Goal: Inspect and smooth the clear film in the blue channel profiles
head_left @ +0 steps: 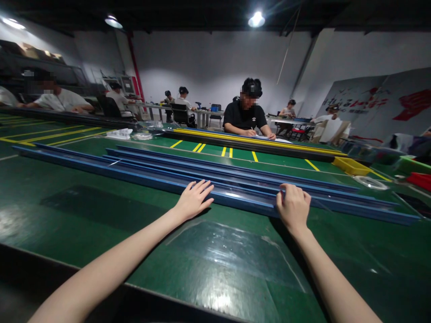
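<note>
Long blue channel strips lie side by side across the green table [141,282]. My left hand [193,199] rests with spread fingers on the near edge of the closest blue channel strip [242,202]. On the right, my right hand [293,206] has its fingers curled over that same strip; its fingertips are partly hidden. Another blue channel strip [161,160] runs parallel just behind. Between my forearms a clear plastic sheet [222,251] lies flat on the table, shining with reflections.
Farther back stand long black and yellow strips [235,138], with a co-worker [245,112] writing behind them. A yellow tray [352,166] and a coil of clear material [370,182] sit to the right. White pieces [119,133] lie at the back left. Other people sit farther off.
</note>
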Tool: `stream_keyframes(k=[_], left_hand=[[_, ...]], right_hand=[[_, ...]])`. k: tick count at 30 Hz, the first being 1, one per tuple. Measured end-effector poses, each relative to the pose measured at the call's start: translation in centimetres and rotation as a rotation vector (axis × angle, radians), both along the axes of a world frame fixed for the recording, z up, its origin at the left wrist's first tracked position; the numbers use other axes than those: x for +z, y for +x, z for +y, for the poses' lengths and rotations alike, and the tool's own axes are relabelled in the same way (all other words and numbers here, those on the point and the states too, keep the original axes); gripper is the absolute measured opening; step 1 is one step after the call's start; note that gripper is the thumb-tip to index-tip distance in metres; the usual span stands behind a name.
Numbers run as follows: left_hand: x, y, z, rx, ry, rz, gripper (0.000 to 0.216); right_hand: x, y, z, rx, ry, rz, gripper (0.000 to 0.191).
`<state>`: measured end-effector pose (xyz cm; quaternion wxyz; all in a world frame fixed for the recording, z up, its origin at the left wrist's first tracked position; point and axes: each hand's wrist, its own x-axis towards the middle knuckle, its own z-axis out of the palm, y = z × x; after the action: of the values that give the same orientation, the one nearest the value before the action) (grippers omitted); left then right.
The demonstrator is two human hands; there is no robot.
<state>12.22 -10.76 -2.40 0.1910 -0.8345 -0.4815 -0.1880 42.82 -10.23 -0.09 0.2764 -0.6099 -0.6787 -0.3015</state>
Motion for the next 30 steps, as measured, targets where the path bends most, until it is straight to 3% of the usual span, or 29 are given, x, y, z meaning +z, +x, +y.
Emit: stream_keyframes(k=[4, 8, 16, 20, 26, 30], left_hand=[[0.2, -0.4, 0.2, 0.093, 0.029, -0.031, 0.040], [0.6, -0.4, 0.1, 0.151, 0.044, -0.053, 0.038], [0.0, -0.2, -0.1, 0.181, 0.087, -0.069, 0.040], [0.0, 0.1, -0.4, 0.107, 0.119, -0.047, 0.041], [0.2, 0.5, -0.7, -0.130, 0.053, 0.092, 0.044], [0.1, 0.3, -0.5, -0.139, 0.004, 0.099, 0.045]], right_hand=[[-0.2, 0.4, 0.3, -0.020, -0.006, -0.007, 0.023], [-0.5, 0.2, 0.5, -0.046, -0.134, -0.060, 0.027], [0.0, -1.0, -0.4, -0.033, -0.296, -0.119, 0.037], [-0.9, -2.4, -0.6, 0.070, -0.287, -0.186, 0.043], [-2.4, -4.1, -0.9, 0.171, -0.286, -0.283, 0.052], [-2.0, -4.1, -1.1, 0.193, -0.315, -0.280, 0.052]])
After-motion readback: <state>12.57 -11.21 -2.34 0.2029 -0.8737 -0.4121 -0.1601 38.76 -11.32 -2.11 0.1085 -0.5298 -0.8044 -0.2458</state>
